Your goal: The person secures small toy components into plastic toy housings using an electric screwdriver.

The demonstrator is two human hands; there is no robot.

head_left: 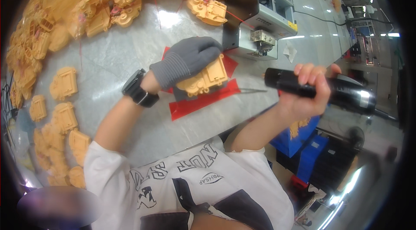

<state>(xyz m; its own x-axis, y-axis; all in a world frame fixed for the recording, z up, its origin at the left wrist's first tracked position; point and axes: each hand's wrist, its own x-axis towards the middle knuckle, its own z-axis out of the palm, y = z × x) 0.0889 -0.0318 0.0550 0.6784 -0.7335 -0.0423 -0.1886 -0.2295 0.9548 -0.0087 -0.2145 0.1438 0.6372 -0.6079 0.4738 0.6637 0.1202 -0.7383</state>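
My left hand (pixel 190 58), in a grey knitted glove, bends over a yellow plastic housing (pixel 208 77) and grips it against the work surface. The housing sits on a dark pad, with red tape (pixel 203 100) around it. In my bare right hand (pixel 310 91) is a black electric screwdriver (pixel 294 82), its fingers wrapped round the barrel. The tool lies nearly level, its tip pointing left, apart from the housing. A cord leaves its rear end. Thin tweezers (pixel 253 90) lie between the housing and my right forearm.
Beyond the housing stands a grey-and-black screw feeder (pixel 264 17). Yellow housings pile up along the far left (pixel 86 0), some with small pink parts. More housings (pixel 65 117) lie at the near left. A blue bin (pixel 299 137) is below the table's right edge.
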